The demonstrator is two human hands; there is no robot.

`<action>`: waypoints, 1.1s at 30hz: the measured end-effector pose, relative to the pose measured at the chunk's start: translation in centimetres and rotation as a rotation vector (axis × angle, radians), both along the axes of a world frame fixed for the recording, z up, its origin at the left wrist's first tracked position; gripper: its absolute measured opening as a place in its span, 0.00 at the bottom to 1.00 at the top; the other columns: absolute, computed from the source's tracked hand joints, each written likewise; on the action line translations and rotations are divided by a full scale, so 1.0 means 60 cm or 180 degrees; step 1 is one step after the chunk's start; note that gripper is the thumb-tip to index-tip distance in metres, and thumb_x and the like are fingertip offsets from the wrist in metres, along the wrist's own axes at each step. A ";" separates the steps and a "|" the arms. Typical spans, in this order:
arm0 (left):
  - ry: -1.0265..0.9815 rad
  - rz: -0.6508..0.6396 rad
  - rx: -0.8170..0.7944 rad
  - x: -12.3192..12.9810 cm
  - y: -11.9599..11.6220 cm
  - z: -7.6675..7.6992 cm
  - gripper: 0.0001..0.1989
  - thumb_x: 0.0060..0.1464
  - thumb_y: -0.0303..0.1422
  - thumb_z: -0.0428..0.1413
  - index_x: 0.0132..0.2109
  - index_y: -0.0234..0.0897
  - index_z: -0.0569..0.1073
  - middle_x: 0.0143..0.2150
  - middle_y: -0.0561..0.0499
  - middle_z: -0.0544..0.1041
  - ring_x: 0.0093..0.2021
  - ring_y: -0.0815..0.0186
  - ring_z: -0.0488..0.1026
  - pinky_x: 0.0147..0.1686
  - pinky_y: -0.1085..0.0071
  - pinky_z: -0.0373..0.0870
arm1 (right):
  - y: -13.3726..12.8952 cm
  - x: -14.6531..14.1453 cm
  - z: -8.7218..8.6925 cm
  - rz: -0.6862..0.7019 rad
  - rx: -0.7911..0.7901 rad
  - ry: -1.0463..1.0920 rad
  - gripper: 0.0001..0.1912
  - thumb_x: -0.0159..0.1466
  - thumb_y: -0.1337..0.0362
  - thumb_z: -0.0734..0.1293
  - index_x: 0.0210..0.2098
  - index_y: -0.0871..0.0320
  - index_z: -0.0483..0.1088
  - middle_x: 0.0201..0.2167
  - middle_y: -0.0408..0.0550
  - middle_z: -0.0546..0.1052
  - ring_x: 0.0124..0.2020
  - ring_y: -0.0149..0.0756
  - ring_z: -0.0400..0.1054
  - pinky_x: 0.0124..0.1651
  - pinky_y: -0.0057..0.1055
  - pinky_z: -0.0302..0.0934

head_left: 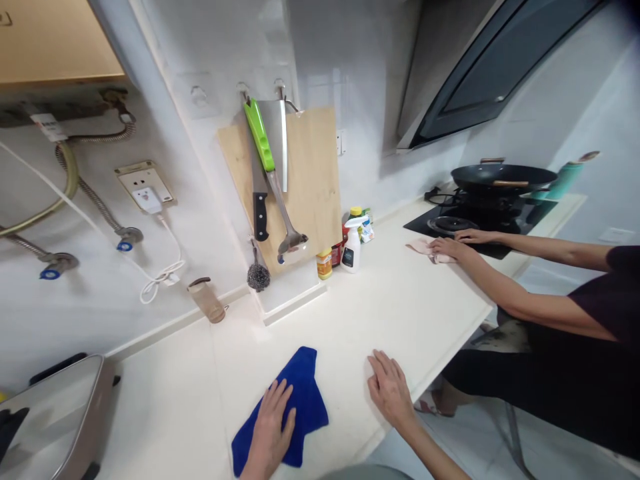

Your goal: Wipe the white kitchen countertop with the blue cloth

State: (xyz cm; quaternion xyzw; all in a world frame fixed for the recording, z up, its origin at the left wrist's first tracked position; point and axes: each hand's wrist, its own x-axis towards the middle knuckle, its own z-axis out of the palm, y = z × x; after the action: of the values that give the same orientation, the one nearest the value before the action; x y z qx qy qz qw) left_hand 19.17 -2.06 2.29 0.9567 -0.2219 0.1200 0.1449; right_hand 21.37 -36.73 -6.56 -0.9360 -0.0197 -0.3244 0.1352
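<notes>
A blue cloth (309,407) lies spread on the white countertop (350,313). My left hand (273,423) rests flat on top of the cloth, its fingers extended and somewhat apart. To the right of the cloth, my right hand (390,390) lies on the bare counter near its front edge, fingers stretched out and nothing in them.
Another person's hands (447,248) touch a pale pink cloth (423,247) beside the stove (450,223), which bears a wok (503,179). A spray bottle (351,248) and a brown cup (207,301) stand along the wall. An appliance (93,407) sits at left.
</notes>
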 end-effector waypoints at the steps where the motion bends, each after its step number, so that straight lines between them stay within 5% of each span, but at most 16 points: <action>1: -0.0028 0.0056 -0.0094 0.007 -0.010 0.002 0.23 0.67 0.35 0.45 0.67 0.47 0.63 0.68 0.49 0.68 0.69 0.58 0.62 0.67 0.49 0.66 | 0.000 0.000 0.000 0.0009 -0.0008 -0.0009 0.24 0.65 0.68 0.57 0.60 0.61 0.65 0.63 0.58 0.69 0.66 0.44 0.58 0.68 0.49 0.53; 8: 0.0137 0.0222 0.0130 0.031 -0.102 -0.032 0.29 0.67 0.38 0.45 0.72 0.47 0.51 0.75 0.48 0.54 0.74 0.51 0.49 0.69 0.42 0.59 | -0.004 -0.006 -0.008 0.0036 -0.0095 -0.0021 0.24 0.66 0.67 0.57 0.61 0.62 0.62 0.62 0.60 0.68 0.66 0.45 0.58 0.67 0.51 0.54; 13: 0.0080 0.0232 0.0346 0.043 -0.121 -0.057 0.32 0.66 0.41 0.45 0.73 0.49 0.45 0.77 0.47 0.47 0.75 0.48 0.43 0.70 0.41 0.54 | -0.005 -0.008 -0.008 0.0075 -0.0094 0.0000 0.24 0.66 0.67 0.57 0.61 0.62 0.61 0.62 0.60 0.69 0.66 0.46 0.58 0.67 0.52 0.54; 33: 0.0494 -0.0404 0.0350 0.231 -0.233 -0.045 0.35 0.65 0.45 0.45 0.74 0.44 0.46 0.77 0.45 0.43 0.76 0.46 0.36 0.72 0.41 0.45 | -0.001 -0.010 0.020 0.0054 -0.0032 0.0258 0.25 0.64 0.70 0.59 0.61 0.61 0.60 0.63 0.60 0.68 0.68 0.46 0.55 0.69 0.52 0.53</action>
State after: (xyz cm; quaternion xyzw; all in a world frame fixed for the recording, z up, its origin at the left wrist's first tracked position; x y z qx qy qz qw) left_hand 33.02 -16.02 -0.42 0.9537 -0.2764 0.0237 0.1162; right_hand 20.76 -36.82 -5.37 -0.9489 -0.0237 -0.2849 0.1340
